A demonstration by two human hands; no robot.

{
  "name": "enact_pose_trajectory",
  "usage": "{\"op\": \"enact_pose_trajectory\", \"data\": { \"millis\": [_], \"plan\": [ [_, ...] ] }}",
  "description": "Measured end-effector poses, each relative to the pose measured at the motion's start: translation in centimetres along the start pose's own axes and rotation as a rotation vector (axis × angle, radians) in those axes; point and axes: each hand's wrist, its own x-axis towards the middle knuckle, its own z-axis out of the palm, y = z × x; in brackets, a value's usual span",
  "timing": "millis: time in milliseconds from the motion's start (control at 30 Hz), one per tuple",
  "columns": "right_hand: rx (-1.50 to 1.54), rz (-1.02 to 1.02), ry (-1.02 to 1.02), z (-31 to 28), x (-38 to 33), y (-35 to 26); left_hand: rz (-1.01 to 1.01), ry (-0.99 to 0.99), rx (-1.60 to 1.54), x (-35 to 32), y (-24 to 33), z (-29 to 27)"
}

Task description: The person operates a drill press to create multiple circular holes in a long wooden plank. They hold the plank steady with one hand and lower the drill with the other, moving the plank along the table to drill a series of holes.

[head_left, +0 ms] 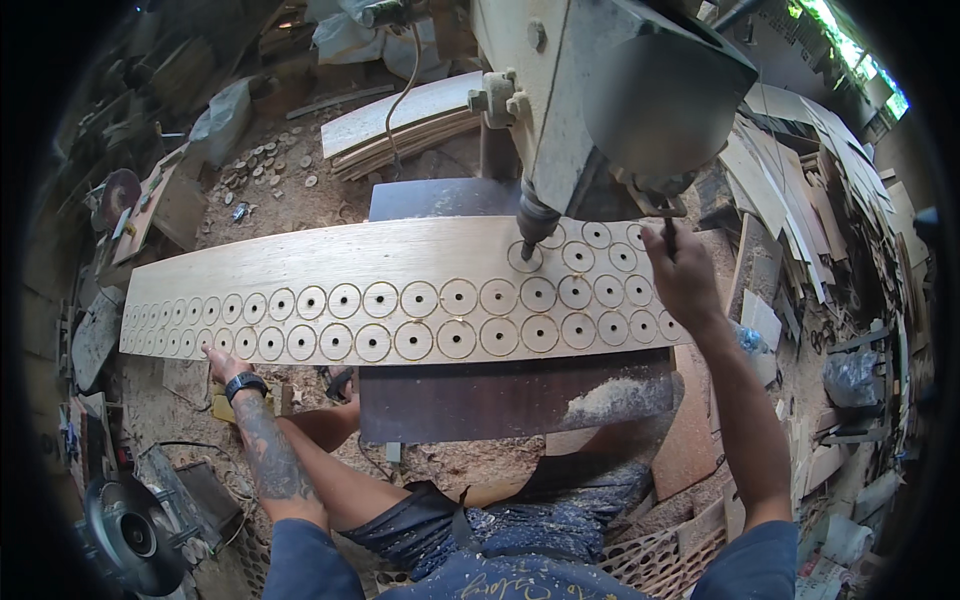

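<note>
A long pale wooden board (330, 262) lies across a dark work table (480, 405). Rows of ring-shaped cuts with centre holes cover its near half and right part. My left hand (228, 364) grips the near edge toward the left end, thumb on top, other fingers mostly hidden beneath. Above the board stands a drill press (555, 100); its chuck (537, 212) is down over a ring near the far edge, the tool tip at the wood. Closed around the press's feed handle (668, 226), my right hand (686, 270) is right of the chuck.
Behind the table lies a stack of curved boards (400, 120). Small wooden discs (262, 165) are scattered on the dusty floor. A fan (135, 535) stands at the lower left, and scrap sheets (790, 190) lean along the right. Sawdust (608, 398) is heaped on the table's near right.
</note>
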Motion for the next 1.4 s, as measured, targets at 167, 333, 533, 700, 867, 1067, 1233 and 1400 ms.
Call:
{"op": "enact_pose_trajectory", "data": {
  "millis": [167,333,533,700,867,1067,1233,1400],
  "plan": [
    [-0.431,0.116,-0.218,-11.5,0.3,-7.4,0.03,0.039,0.024,0.1,0.0,-0.3],
    [-0.705,-0.323,0.335,-15.5,9.3,-12.6,0.055,0.068,0.069,0.3,0.0,-0.8],
    [-0.54,-0.369,0.415,-15.8,18.3,-13.7,0.064,0.129,0.168,2.0,0.3,-2.4],
    [-0.608,-0.56,0.4,-15.2,21.6,-13.4,0.091,0.08,0.054,2.5,0.0,-3.8],
    [-0.689,-0.612,0.458,-15.1,22.2,-15.0,0.072,0.051,0.011,-0.2,-0.7,-3.0],
    [-0.605,-0.517,0.385,-15.7,21.4,-17.5,0.018,-0.01,-0.051,-3.9,-0.1,-2.4],
    [-0.637,-0.5,0.424,-15.7,21.2,-17.0,0.02,-0.055,-0.105,-5.4,0.3,-2.3],
    [-0.594,-0.463,0.4,-16.2,21.3,-16.7,0.024,-0.042,-0.121,-4.7,0.1,-2.4]
  ]
}}
